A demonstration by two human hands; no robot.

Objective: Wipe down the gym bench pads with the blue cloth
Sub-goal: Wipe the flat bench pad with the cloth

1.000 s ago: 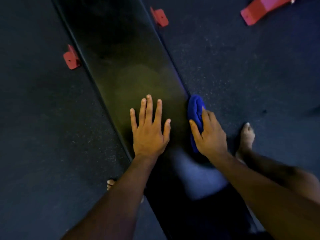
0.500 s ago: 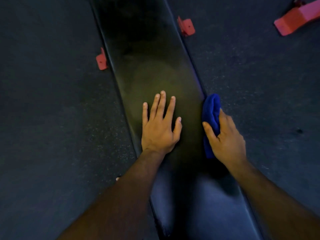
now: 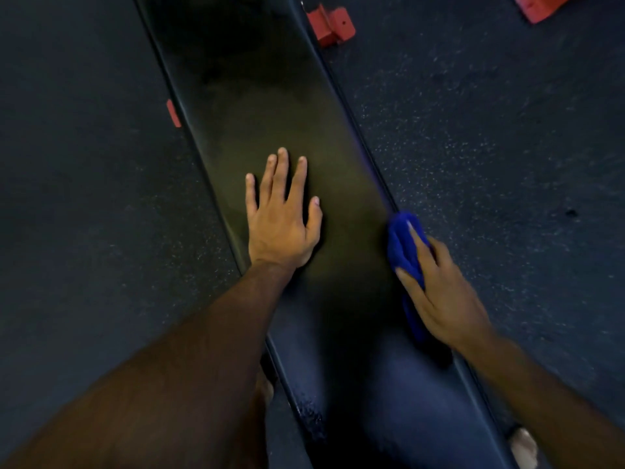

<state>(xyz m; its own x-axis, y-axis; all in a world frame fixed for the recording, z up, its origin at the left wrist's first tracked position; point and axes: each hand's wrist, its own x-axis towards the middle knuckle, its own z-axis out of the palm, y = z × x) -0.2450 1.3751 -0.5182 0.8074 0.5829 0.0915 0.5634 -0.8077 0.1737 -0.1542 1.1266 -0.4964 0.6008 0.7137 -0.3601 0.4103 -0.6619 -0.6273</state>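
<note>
We look straight down on a long black bench pad (image 3: 270, 106) that runs from twelve o'clock toward six o'clock, leaning slightly so its near end drifts toward five o'clock. Our left hand (image 3: 280, 218) lies flat on the pad near the middle of the view, fingers straight and a little spread, holding nothing. Our right hand (image 3: 443, 292) sits at about three to four o'clock, on the pad's right edge, with its fingers laid over the blue cloth (image 3: 402, 245) and its thumb curled against the cloth's inner side, so the cloth is gripped and pressed against the edge of the pad (part of the cloth runs back under the palm, where we cannot see it). The bunched front of the cloth pokes out ahead of the fingertips.

A red bracket (image 3: 333, 25) stands on the dark speckled floor (image 3: 490, 130) just beside the pad at one o'clock. A sliver of another red bracket (image 3: 173, 113) shows against the pad's left edge at ten o'clock, and a red frame piece (image 3: 541, 6) lies at the two o'clock corner, well apart from the pad. Bare toes (image 3: 524, 448) show at five o'clock.
</note>
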